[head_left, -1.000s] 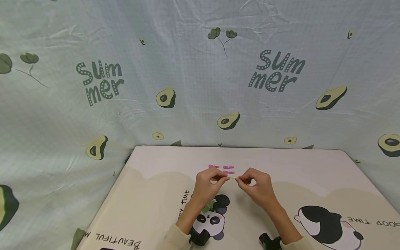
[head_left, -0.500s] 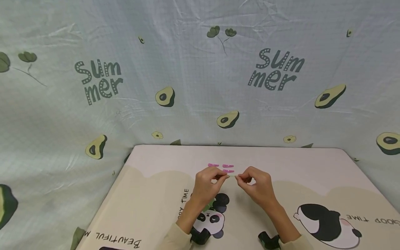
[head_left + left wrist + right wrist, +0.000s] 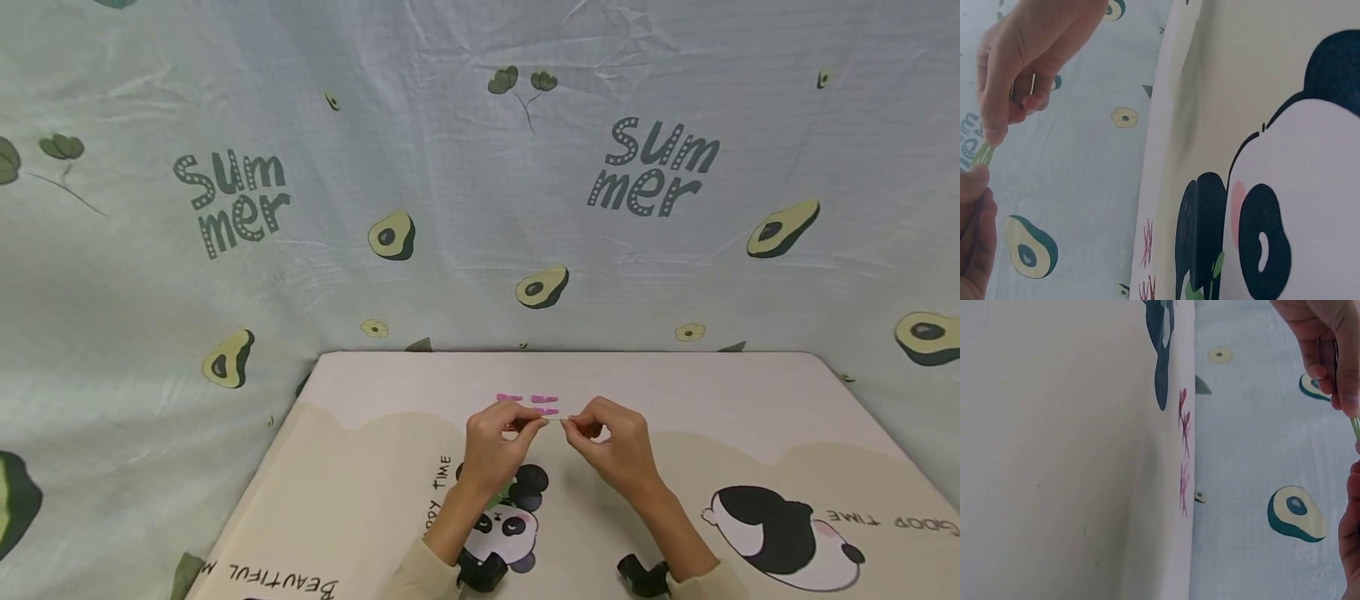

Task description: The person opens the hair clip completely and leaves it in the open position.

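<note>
Near the far part of the table, both hands pinch a small light-green hair clip (image 3: pixel 553 419) between them. My left hand (image 3: pixel 495 442) holds one end with thumb and forefinger; my right hand (image 3: pixel 615 437) pinches the other. In the left wrist view the slotted clip (image 3: pixel 984 154) spans the gap between the fingertips, the right hand (image 3: pixel 1041 50) above and the left hand (image 3: pixel 972 231) below. In the right wrist view the clip (image 3: pixel 1355 427) is cut by the frame's edge. Just beyond the hands, pink hair clips (image 3: pixel 544 399) lie on the table, one partly behind the left fingers.
The table (image 3: pixel 360 500) has a cream and pink cover printed with a panda (image 3: pixel 502 533), a black-and-white animal (image 3: pixel 780 533) and lettering. A pale cloth (image 3: pixel 450 167) with avocado prints hangs behind and at the left. Each wrist carries a black device (image 3: pixel 641 575).
The head view has shifted slightly. Both hands keep nearly the same pose, still pinching the green hair clip, and the pink clips lie where they were.
</note>
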A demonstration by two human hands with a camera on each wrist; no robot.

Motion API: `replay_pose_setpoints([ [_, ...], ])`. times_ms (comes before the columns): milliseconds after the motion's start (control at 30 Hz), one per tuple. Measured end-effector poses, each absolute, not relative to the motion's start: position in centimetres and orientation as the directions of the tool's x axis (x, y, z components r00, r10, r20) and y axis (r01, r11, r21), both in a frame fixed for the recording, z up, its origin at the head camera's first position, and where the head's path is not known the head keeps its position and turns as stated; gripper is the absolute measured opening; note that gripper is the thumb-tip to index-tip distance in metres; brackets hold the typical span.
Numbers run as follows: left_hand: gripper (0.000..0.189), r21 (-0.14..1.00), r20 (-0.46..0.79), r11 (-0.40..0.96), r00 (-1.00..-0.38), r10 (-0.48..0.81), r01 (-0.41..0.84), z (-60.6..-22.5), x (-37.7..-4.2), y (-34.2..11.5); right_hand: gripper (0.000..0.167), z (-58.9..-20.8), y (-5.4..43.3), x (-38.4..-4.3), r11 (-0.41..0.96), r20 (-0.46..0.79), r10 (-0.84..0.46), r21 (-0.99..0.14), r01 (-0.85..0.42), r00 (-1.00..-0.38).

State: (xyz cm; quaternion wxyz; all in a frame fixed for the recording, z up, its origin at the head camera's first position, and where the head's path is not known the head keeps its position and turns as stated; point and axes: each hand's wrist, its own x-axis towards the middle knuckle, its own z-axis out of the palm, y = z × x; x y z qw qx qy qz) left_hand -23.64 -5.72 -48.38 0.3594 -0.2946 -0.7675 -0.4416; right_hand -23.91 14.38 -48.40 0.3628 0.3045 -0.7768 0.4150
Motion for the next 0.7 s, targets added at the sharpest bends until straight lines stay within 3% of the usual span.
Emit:
replay_pose_setpoints([
  [167,0.01,0.452,0.819,0.443,-0.557,0.137,0.774,-48.47,-23.6,-5.65,0.029,-48.4,14.36,-23.69,0.486,0.823,-0.166,-0.412,-0.771,-0.544],
  [400,0.009,0.49,0.786,0.451,-0.602,0.141,0.746,-48.16,-23.38,-5.59,0.03,-48.32,14.38,-23.55,0.485,0.826,-0.158,-0.412,-0.772,-0.541],
  [700,0.011,0.442,0.819,0.462,-0.556,0.141,0.768,-48.15,-23.64,-5.6,0.03,-48.14,14.21,-23.71,0.482,0.822,-0.153,-0.423,-0.767,-0.549],
])
